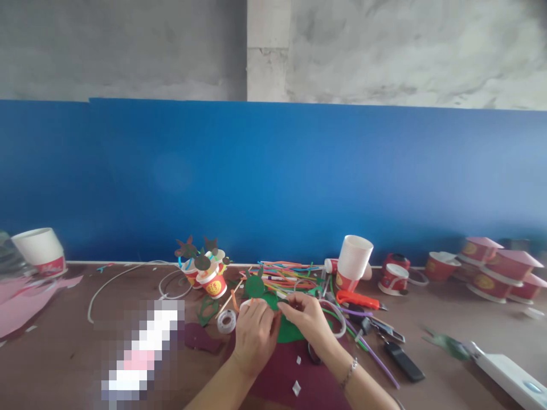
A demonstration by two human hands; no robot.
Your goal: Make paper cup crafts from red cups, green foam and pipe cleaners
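Observation:
My left hand [255,331] is closed, its fingers curled round what looks like a small paper cup [245,306], mostly hidden by the hand. Just above those fingers rises a green paper cutout [255,286] with ear-like points; I cannot tell whether it is fixed to the cup. Close on the right, my right hand [308,320] has thumb and finger pinched over a small dark piece I cannot make out. Beneath both hands lie green paper [293,334] and a maroon sheet [277,382]. A roll of tape [226,322] sits left of my left hand.
Pipe cleaners [290,267] are heaped behind the hands. Decorated cups [212,285] stand back left, a tall white cup [355,256] back right. An orange utility knife [358,299], a black key fob [404,360] and a hot glue gun [504,373] lie to the right.

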